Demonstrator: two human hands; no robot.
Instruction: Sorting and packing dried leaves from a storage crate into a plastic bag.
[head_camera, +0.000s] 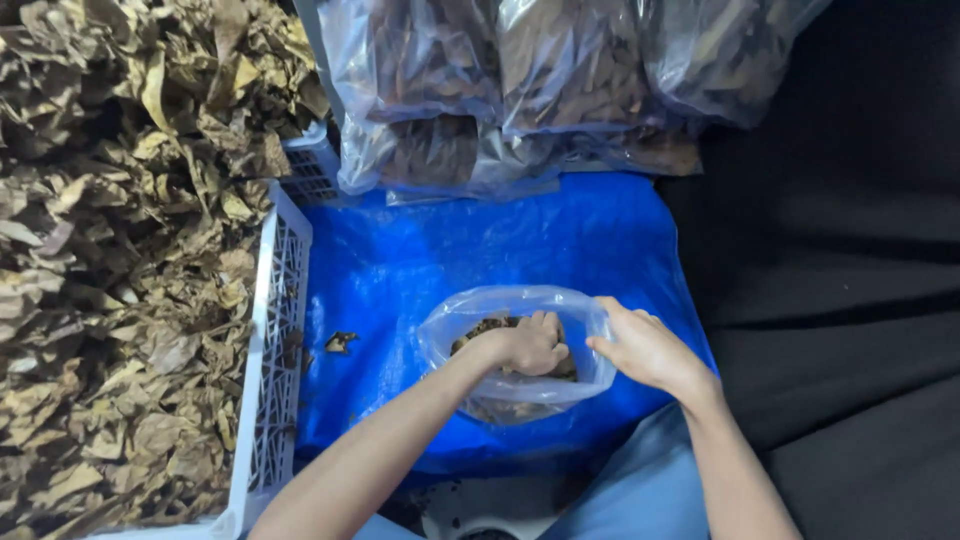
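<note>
A clear plastic bag (470, 318) stands open on a blue tarp (420, 250), partly filled with dried brown leaves (485, 326). My left hand (528, 345) is down inside the bag's mouth, fingers curled on the leaves in it. My right hand (645, 348) grips the bag's right rim, holding the opening apart.
A white slatted crate (272, 330) heaped with dried brown leaves (120, 260) fills the left side. Several filled clear bags of leaves (520, 80) lie at the top. One loose leaf piece (340, 342) lies on the tarp. Black cloth (850, 280) covers the right.
</note>
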